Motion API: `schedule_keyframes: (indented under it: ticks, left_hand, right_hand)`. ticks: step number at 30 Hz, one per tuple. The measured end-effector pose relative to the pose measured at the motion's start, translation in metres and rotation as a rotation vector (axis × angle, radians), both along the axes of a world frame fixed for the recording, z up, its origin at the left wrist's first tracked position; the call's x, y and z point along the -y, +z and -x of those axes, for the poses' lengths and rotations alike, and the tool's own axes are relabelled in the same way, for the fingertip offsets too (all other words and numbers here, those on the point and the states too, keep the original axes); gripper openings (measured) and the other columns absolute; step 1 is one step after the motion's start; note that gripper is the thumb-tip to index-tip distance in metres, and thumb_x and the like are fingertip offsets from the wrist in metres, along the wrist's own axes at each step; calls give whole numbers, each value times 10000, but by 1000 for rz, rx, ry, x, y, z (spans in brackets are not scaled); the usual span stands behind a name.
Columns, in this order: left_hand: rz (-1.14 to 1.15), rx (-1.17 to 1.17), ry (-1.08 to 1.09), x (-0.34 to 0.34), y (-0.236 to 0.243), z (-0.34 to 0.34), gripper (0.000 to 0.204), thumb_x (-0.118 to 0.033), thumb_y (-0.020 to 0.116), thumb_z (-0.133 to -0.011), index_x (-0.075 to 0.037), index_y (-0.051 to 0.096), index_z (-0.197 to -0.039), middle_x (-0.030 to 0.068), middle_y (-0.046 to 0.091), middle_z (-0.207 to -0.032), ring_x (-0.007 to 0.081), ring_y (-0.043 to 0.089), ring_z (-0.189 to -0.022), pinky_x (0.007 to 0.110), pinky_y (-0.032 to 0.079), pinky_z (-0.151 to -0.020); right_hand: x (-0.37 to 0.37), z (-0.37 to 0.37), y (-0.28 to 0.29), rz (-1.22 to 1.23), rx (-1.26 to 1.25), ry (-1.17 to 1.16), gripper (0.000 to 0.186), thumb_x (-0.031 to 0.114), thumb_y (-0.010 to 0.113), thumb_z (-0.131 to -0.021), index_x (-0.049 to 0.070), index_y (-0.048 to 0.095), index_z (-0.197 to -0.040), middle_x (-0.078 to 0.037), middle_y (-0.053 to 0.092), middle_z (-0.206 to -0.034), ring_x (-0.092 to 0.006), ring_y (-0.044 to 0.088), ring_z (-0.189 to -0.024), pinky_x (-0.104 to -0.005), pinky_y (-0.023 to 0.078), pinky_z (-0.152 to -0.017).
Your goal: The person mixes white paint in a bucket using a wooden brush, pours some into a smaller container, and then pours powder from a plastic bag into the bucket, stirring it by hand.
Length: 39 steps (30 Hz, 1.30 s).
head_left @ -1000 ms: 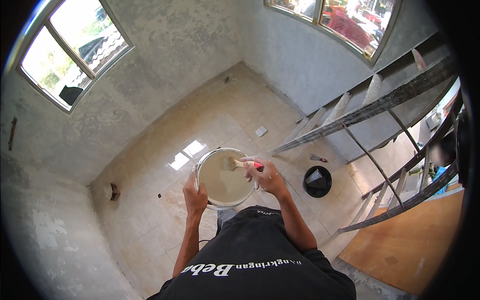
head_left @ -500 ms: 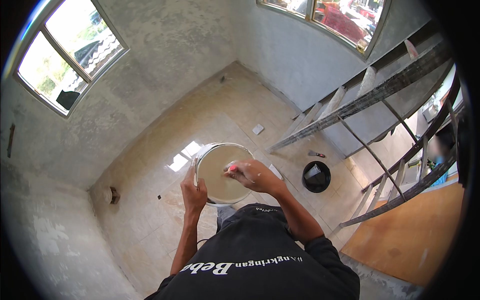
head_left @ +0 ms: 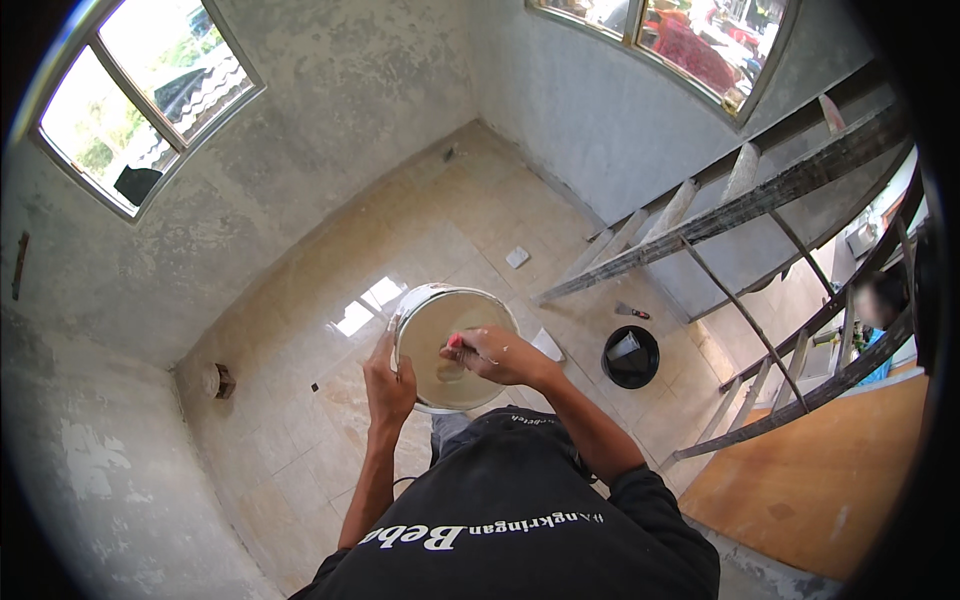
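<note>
A round white bucket (head_left: 512,312) of pale beige, creamy mix (head_left: 425,335) is in front of my body. My left hand (head_left: 388,385) grips its left side, fingers along the outer wall and thumb near the rim. Over the mix, my right hand (head_left: 497,355) is closed round a red-ended hand tool (head_left: 455,341). The tool's lower part reaches down to the mix and is coated, so its exact kind cannot be made out. Pale smears mark the right hand's knuckles.
A wooden ladder (head_left: 720,210) leans at the right. On the tiled floor (head_left: 290,420) are a black bucket (head_left: 654,372) with a container inside, a scraper (head_left: 632,311) and a white tile piece (head_left: 517,258). An orange-brown board (head_left: 800,480) lies at the lower right; another person shows at the right edge.
My right hand and the tool have shifted slightly down and left over the mix, and the tool's coated lower part now shows. My left hand keeps its hold on the bucket.
</note>
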<state>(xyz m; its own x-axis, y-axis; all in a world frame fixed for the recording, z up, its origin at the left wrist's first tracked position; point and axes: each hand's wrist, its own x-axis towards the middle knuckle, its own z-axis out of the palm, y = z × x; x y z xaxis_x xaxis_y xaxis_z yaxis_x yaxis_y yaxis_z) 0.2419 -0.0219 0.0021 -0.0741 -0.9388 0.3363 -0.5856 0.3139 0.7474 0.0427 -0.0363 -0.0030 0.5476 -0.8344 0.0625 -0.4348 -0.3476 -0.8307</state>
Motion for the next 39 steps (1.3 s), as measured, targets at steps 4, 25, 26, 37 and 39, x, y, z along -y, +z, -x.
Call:
schedule_keyframes:
  ticks: [4, 25, 26, 37, 39]
  left_hand:
    - [-2, -59, 1, 0, 4, 3, 433, 44, 434, -798, 87, 512, -1222, 284, 578, -1157, 409, 559, -1101, 395, 433, -939]
    - [-136, -60, -52, -5, -10, 20, 477, 33, 443, -772, 71, 503, -1244, 291, 568, -1173, 410, 543, -1131, 390, 417, -967]
    - [-134, -59, -50, -5, -10, 21, 477, 33, 443, -772, 71, 503, -1244, 291, 568, -1173, 410, 543, -1131, 390, 417, -967]
    - [-172, -49, -25, -7, -18, 22, 441, 23, 468, -797, 78, 508, -1234, 282, 567, -1192, 397, 540, -1148, 374, 419, -971]
    - [-168, -72, -15, -7, -17, 23, 437, 21, 469, -801, 78, 509, -1232, 279, 569, -1192, 396, 541, -1146, 375, 419, -971]
  right_hand:
    - [2, -1, -9, 64, 3, -82, 290, 256, 529, -916, -19, 612, -881, -230, 634, -870, -412, 591, -818, -466, 449, -717]
    - [14, -35, -57, -141, 228, -312, 317, 231, 468, -953, -42, 594, -855, -238, 639, -805, -384, 631, -698, -423, 509, -633]
    - [17, -35, -59, -44, 356, -386, 311, 221, 473, -953, -47, 593, -852, -246, 636, -806, -387, 632, -702, -415, 509, -617]
    - [4, -8, -27, 111, -243, -496, 207, 116, 482, -870, -35, 613, -818, -258, 636, -799, -364, 649, -737, -453, 512, -640]
    - [1, -4, -32, 104, -310, -473, 216, 123, 477, -877, -31, 611, -808, -258, 638, -811, -363, 647, -730, -453, 510, -638]
